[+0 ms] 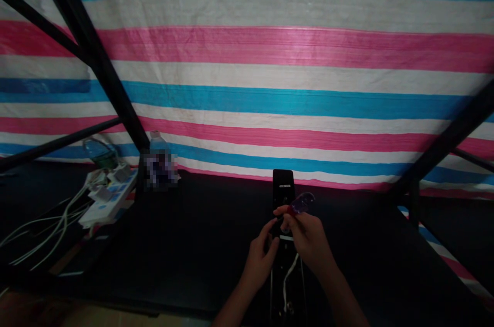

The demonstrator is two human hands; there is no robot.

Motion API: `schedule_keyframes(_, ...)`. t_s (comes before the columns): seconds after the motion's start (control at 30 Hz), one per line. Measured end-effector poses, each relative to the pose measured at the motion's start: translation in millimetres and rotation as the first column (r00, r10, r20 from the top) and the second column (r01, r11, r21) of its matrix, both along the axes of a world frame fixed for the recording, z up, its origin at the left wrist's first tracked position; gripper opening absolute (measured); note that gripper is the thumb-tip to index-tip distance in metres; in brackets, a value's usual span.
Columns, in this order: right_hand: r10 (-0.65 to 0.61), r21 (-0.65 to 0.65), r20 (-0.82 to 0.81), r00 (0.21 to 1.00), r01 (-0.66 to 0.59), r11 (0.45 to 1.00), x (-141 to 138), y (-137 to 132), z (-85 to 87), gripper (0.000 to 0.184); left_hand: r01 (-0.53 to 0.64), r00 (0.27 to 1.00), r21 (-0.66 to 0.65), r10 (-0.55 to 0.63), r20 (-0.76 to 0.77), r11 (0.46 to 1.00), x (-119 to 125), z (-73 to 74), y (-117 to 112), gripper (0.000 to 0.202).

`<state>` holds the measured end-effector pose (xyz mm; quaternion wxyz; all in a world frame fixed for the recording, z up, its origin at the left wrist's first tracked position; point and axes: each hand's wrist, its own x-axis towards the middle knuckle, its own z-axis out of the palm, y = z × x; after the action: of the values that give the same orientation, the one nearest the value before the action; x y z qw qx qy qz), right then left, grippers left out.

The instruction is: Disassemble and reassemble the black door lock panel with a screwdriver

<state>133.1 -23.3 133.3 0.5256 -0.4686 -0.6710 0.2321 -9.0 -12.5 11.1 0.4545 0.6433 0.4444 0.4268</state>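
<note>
A long, narrow black panel (283, 176) lies lengthwise before me on the black surface, with white marks and a white cord (286, 281) along its near half. My right hand (309, 237) is closed over the panel, its fingers pinched around what looks like a screwdriver (303, 203) with a clear, dark-tinted handle and a red part by the fingers. The tool's tip is hidden. At the panel's left edge is my left hand (260, 254), thumb and fingers apart, fingertips close to those of the right hand. Dim light hides whether it presses on the panel.
A white power strip (110, 203) with plugs and cables (57, 229) lies to the left. Near it stand a plastic bottle (156, 141), partly blurred out, and a greenish clear container (99, 152). Black metal bars (96, 64) slant up on both sides before a striped sheet (270, 80).
</note>
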Motion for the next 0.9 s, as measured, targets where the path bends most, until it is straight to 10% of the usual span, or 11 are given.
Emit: schedule_keyframes(0.9, -0.129, -0.172, -0.379, 0.916, 0.067, 0.983, 8, -21, -19.5, 0.028, -0.218, 0.975, 0.113, 0.21, 0.078, 0.969, -6, 2.7, 2, 0.026)
